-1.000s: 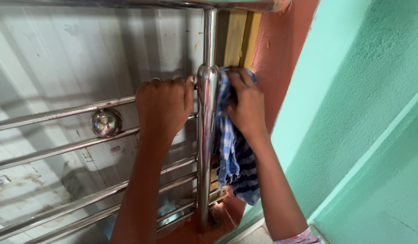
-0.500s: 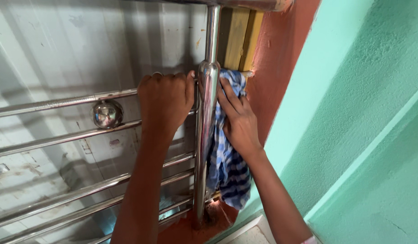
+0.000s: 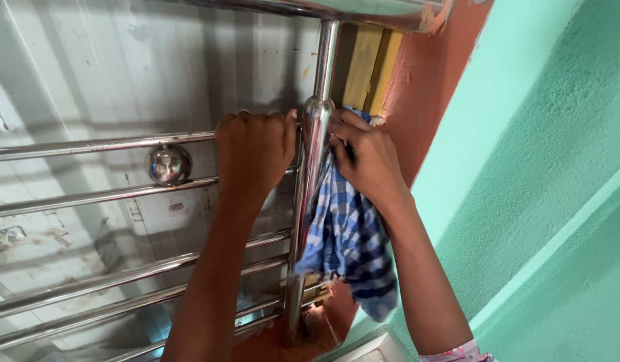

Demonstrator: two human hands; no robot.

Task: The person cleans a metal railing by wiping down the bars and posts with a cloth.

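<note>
The right hand (image 3: 367, 161) is closed around a blue checked cloth (image 3: 347, 241), pressing its bunched upper part against the upright steel post (image 3: 308, 201) of a railing, just beside the rounded collar where the post narrows; the rest of the cloth hangs loose down the post's right side. The left hand (image 3: 255, 151) is curled shut over the top horizontal rail (image 3: 102, 144), right next to the post, steadying the body. Below run more steel rails, one pair joined by a round steel knob (image 3: 167, 165). To the right stand a reddish-brown wall edge (image 3: 417, 100) and a green wall (image 3: 544, 167). To wipe the post well, it seems best to wrap the cloth further round it so the far side is rubbed too, keeping firm pressure at the collar, where grime probably gathers, though the glare makes any dirt there hard to see.
</note>
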